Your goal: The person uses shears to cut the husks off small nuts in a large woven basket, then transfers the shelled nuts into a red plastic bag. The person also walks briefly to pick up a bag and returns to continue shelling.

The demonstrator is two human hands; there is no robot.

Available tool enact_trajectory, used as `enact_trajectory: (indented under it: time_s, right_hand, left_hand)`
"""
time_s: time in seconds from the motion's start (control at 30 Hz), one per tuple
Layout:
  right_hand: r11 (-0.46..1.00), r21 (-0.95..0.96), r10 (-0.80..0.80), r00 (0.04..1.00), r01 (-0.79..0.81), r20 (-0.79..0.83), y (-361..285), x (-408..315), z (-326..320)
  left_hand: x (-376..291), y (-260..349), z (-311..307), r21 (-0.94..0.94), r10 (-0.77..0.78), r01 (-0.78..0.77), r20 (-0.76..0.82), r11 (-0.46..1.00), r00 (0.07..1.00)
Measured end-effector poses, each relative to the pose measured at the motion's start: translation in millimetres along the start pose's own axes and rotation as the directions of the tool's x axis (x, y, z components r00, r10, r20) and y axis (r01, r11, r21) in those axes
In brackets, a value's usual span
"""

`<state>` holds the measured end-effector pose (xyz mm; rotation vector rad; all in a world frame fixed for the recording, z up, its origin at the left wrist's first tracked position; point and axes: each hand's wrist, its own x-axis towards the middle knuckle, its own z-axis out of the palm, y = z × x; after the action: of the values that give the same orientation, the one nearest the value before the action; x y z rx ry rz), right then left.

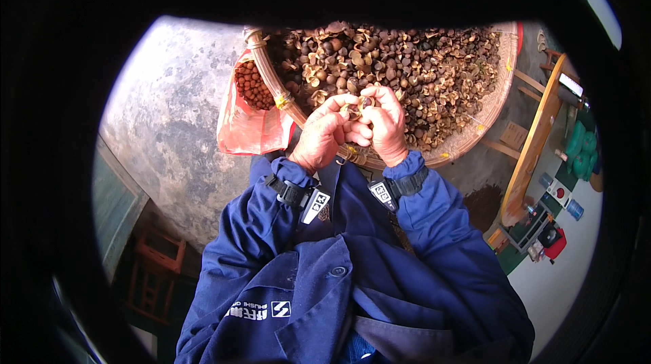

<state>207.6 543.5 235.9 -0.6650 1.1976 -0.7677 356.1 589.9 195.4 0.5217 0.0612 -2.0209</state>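
Observation:
My left hand [325,135] and my right hand [385,122] meet over the near edge of a large round woven bamboo tray [501,94]. Between the fingertips is a split nut husk [352,110], dark inside; its other half [366,103] is pinched by my right thumb and forefinger. Whether a kernel is still inside cannot be made out. Brown whole fruits and pale open husks [391,71] cover the tray thickly. Left of the rim stands a red-and-white plastic bag [257,135], holding round reddish-brown nuts [253,84].
A wooden bench or table [531,145] stands at the right, with a dark cylindrical object [570,92] on it. A cardboard piece [513,135] lies on the concrete floor [168,109]. Green bags [581,150] are farther right. A wooden chair [157,262] is at lower left.

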Motion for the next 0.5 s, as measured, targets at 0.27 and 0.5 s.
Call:
enact_trajectory:
  time_s: [0.27, 0.5]
  right_hand:
    - [0.993, 0.026, 0.116, 0.993, -0.116, -0.023, -4.8, 0.4, -35.3]
    - [0.981, -0.192, 0.0, 0.997, -0.016, -0.08, 3.3, -7.2, -43.8]
  left_hand:
    - [11.7, -14.6, 8.9, 0.036, -0.011, 0.013, -0.038, 0.999, 0.999]
    - [33.0, -33.3, 26.0, 0.304, 0.084, 0.034, -0.366, 0.952, 0.927]
